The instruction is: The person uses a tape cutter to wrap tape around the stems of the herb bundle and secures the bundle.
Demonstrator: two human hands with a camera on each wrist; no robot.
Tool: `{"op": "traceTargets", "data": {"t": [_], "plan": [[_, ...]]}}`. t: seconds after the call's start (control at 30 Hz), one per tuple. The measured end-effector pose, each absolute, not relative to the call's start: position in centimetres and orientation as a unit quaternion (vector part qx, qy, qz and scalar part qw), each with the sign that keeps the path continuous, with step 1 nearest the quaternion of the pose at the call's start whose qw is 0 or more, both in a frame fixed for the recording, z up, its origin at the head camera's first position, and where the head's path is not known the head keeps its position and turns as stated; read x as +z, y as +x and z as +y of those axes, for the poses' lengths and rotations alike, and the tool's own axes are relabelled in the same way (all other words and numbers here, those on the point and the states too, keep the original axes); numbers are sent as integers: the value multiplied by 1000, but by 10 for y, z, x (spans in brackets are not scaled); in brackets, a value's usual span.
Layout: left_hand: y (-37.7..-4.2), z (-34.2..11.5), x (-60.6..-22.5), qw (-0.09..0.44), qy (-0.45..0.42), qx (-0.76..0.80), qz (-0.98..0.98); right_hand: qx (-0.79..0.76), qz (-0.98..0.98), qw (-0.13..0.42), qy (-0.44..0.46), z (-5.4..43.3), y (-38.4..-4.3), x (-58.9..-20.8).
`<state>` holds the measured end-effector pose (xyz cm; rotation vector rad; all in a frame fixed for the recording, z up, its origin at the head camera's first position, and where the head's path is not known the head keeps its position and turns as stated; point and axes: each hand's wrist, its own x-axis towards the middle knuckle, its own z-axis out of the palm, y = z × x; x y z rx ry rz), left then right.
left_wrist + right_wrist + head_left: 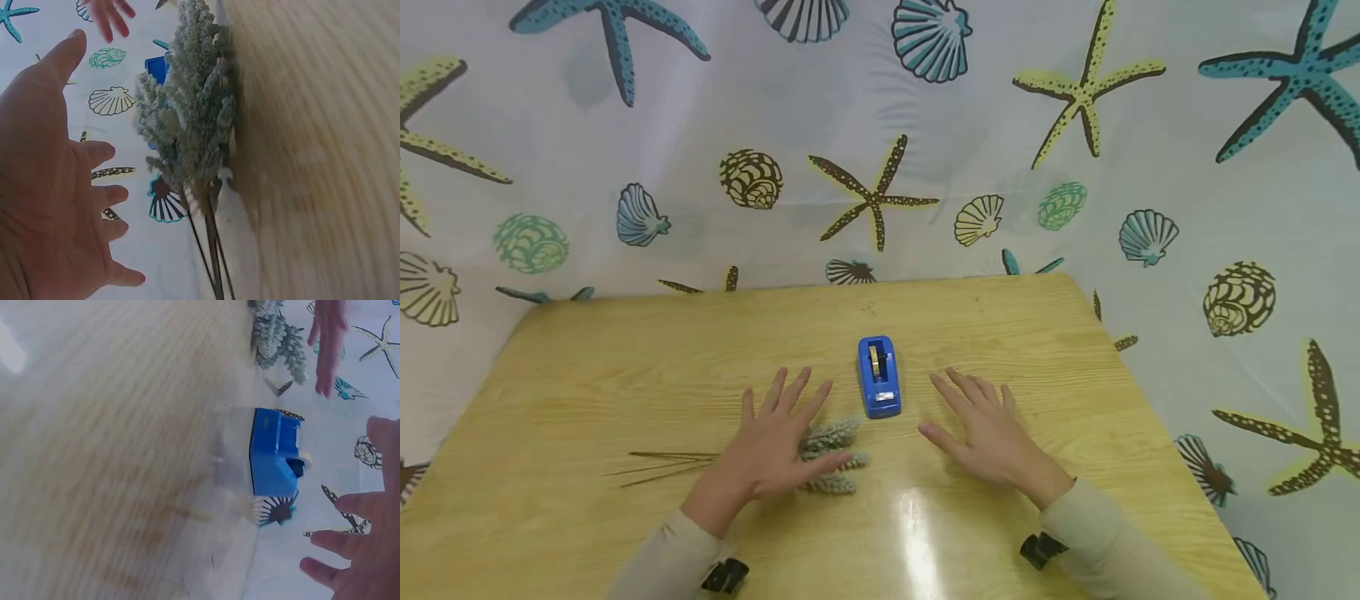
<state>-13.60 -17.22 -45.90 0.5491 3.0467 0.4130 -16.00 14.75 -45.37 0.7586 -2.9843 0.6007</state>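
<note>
Grey-green dried flower stems (833,435) lie on the table with their fluffy heads to the right and thin brown stalks to the left. Above them hovers my left hand (778,446), fingers spread, hiding the middle of the bunch in the head view. The left wrist view shows the flower heads (194,94) beside the palm, not gripped. A blue tape dispenser (879,377) with a small roll of tape stands beyond and between the hands. My right hand (992,433), fingers extended and holding nothing, is to the right of the dispenser (272,453).
The wooden table (1000,325) has a glossy light reflection near its front. Behind and beside it hangs a white cloth (685,125) printed with starfish and shells. A black strap mount sits at each wrist, over beige sleeves.
</note>
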Motion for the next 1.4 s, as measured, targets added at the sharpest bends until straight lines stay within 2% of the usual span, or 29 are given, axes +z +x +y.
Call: {"op": "traceTargets", "data": {"t": [0.33, 0.87, 1.23, 1.4], "plan": [[-175, -148, -472, 14, 188, 159, 969, 174, -948, -8, 266, 110, -177, -464], [-199, -147, -482, 27, 200, 172, 964, 187, -945, -17, 268, 92, -187, -467], [-218, -141, -485, 58, 200, 246, 947, 227, -936, -30, 267, 84, -202, -474], [-226, -137, -486, 74, 202, 278, 936, 279, -929, -45, 239, 80, -209, -479]]}}
